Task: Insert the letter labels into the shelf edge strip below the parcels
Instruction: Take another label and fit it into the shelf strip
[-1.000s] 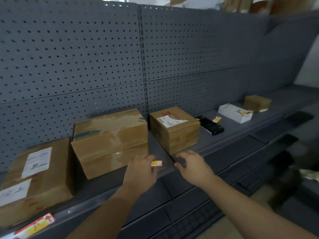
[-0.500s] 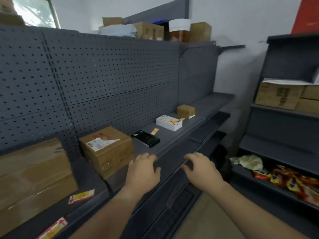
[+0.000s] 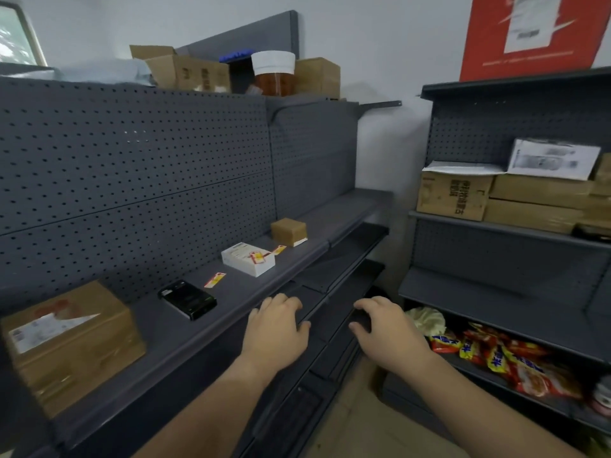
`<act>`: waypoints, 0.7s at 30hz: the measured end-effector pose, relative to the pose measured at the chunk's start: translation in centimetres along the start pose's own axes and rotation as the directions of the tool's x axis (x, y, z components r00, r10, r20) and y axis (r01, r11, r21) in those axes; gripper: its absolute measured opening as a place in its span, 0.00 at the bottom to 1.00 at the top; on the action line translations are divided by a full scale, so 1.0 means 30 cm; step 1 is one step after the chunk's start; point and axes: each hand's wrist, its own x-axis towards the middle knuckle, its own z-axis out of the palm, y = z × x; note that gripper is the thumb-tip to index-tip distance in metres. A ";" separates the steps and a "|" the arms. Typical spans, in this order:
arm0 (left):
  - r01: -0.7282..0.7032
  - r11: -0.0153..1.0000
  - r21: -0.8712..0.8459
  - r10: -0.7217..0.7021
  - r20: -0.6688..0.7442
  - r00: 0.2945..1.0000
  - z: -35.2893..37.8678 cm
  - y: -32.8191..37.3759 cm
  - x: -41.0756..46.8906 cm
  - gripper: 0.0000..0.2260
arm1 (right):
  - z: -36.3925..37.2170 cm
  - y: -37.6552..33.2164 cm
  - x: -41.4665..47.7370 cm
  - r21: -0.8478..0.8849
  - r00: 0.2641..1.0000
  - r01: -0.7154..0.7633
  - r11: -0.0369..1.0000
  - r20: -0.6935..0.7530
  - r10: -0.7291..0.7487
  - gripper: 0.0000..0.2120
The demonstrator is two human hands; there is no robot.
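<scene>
Both hands hover in front of the grey shelf edge strip (image 3: 198, 342). My left hand (image 3: 277, 328) is just off the strip, fingers loosely curled, with nothing visible in it. My right hand (image 3: 386, 328) is further right over the lower shelves, also holding nothing. On the shelf stand a brown parcel (image 3: 69, 342), a black parcel (image 3: 186, 299), a white box (image 3: 248, 259) and a small brown box (image 3: 288, 231). A red-and-yellow label (image 3: 215, 280) lies loose beside the black parcel. Another label (image 3: 259, 257) rests on the white box, and a third label (image 3: 278, 249) lies by the small brown box.
A perforated grey back panel (image 3: 148, 180) rises behind the parcels, with boxes and a jar (image 3: 273, 74) on top. At right a second rack (image 3: 496, 292) carries cardboard cartons (image 3: 453, 196) and red snack packets (image 3: 496, 355). Darker lower shelves (image 3: 344, 259) jut out under my hands.
My view has swung right along the shelf and both hands moved with it. The small yellow label held in my left hand a second ago is no longer in it.
</scene>
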 end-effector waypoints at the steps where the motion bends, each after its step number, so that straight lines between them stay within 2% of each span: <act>1: -0.010 1.000 -0.001 0.010 0.006 1.000 0.015 0.025 0.029 0.17 | -0.009 0.028 0.015 -0.004 1.000 -0.004 1.000 -0.003 0.004 0.21; 9: -0.066 0.998 -0.021 0.066 0.034 0.997 0.176 0.098 0.278 0.16 | -0.002 0.201 0.211 -0.035 0.999 -0.031 0.999 -0.019 0.031 0.21; 16: -0.054 0.994 -0.099 0.058 0.042 0.997 0.341 0.009 0.602 0.16 | 0.076 0.291 0.577 -0.071 1.000 0.005 0.997 0.009 -0.004 0.22; 21: -0.011 0.996 -0.087 0.015 0.042 0.999 0.423 -0.080 0.834 0.16 | 0.150 0.302 0.861 -0.057 0.998 0.059 0.997 0.033 -0.057 0.23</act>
